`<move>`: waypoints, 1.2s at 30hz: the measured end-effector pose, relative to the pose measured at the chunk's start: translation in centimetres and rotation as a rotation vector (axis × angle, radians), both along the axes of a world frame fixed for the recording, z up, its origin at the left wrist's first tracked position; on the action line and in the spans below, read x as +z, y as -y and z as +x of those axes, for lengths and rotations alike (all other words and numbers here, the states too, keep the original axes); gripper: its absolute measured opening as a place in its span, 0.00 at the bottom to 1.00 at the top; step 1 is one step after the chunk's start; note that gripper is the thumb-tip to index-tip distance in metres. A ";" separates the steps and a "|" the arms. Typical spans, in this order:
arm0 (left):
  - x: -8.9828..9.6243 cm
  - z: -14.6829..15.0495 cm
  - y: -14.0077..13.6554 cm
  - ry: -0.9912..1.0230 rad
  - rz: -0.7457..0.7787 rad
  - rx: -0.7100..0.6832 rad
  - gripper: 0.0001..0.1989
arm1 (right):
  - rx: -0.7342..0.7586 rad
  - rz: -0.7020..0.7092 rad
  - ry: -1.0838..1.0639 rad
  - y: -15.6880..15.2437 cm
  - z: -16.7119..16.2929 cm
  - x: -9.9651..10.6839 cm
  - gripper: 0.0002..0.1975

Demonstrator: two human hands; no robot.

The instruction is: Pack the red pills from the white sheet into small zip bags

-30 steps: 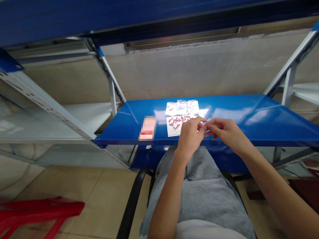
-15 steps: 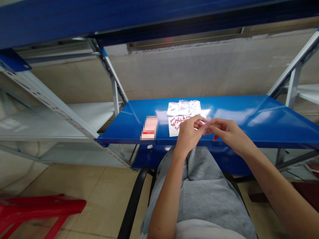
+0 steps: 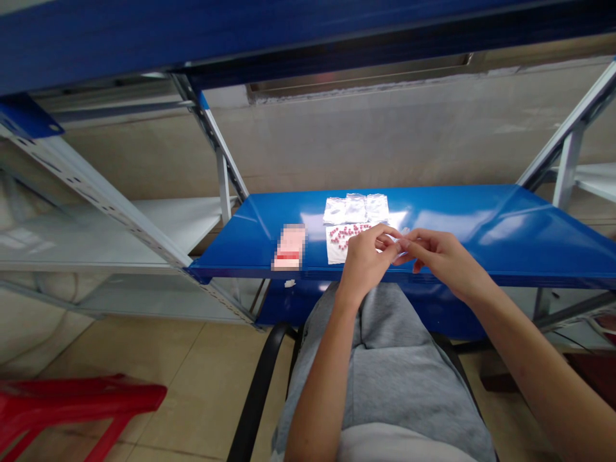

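My left hand (image 3: 366,260) and my right hand (image 3: 437,254) meet over the front part of the blue shelf. Both pinch a small clear plastic bag (image 3: 405,231), of which only a sliver shows between the fingertips. Just left of and partly behind my left hand lies a white sheet (image 3: 336,256) with many small red beads (image 3: 342,239) scattered on it. Three clear, shiny plastic bags (image 3: 355,208) lie in a row behind the sheet. My left hand covers the sheet's right side.
A pink and white packet (image 3: 289,247), blurred out, lies left of the sheet near the edge of the blue shelf (image 3: 481,218). Metal posts (image 3: 220,147) frame the shelf, with another blue shelf overhead. A red plastic stool (image 3: 96,398) stands on the floor at lower left.
Both hands stay nearly in place, fingertips together. The bit of clear plastic between them shifts slightly.
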State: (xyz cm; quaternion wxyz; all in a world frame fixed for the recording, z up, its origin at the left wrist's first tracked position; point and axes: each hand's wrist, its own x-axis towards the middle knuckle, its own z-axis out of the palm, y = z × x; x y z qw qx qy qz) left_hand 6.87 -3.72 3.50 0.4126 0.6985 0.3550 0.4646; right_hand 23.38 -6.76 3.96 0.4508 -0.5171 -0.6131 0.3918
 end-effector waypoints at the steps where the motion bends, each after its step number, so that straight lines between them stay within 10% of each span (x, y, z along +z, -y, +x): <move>1: 0.0 0.0 0.0 -0.003 0.000 0.003 0.06 | 0.003 -0.001 0.002 0.0 0.0 0.0 0.22; 22: 0.9 -1.0 0.7 -0.208 0.339 0.314 0.11 | -0.084 0.103 0.289 0.9 -1.4 0.0 0.11; 36: 0.2 -0.4 0.5 -0.392 0.295 0.147 0.15 | -0.152 0.117 0.299 0.9 -1.8 -0.2 0.15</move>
